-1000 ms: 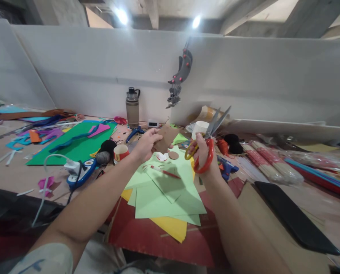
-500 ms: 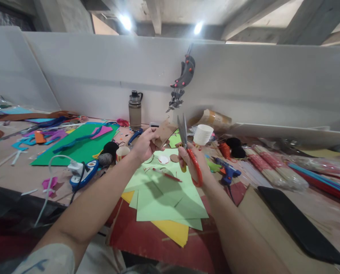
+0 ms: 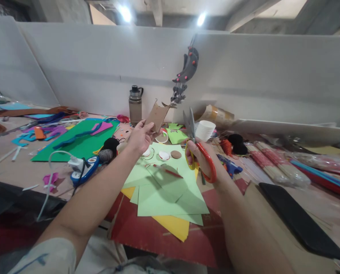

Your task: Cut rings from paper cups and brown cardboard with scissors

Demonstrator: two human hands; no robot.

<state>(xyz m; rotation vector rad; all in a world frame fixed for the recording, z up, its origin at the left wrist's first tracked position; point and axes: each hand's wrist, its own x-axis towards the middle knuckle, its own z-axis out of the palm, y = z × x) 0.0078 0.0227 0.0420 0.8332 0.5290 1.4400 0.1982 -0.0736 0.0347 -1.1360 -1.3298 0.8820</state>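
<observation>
My left hand [image 3: 141, 137] grips a piece of brown cardboard [image 3: 157, 117], raised above the table. To its right, my right hand [image 3: 201, 158] holds scissors [image 3: 190, 122] by their red and yellow handles, blades upward and slightly parted. The blades are apart from the cardboard. Below both hands lie light green paper sheets [image 3: 170, 201], with a red pen [image 3: 173, 174], a white disc [image 3: 164, 155] and a brown disc [image 3: 176, 154] on them.
A bottle [image 3: 135, 106] stands by the white partition. Stacked white cups [image 3: 205, 130] and a blue glue gun [image 3: 229, 166] are at the right, with a black phone-like slab [image 3: 298, 217] nearer. Green board [image 3: 72, 142] and a blue power strip [image 3: 85, 170] lie left.
The cardboard has tilted more upright and moved left, away from the scissors. My right hand and the scissors have shifted right, widening the gap. The view has tipped slightly downward.
</observation>
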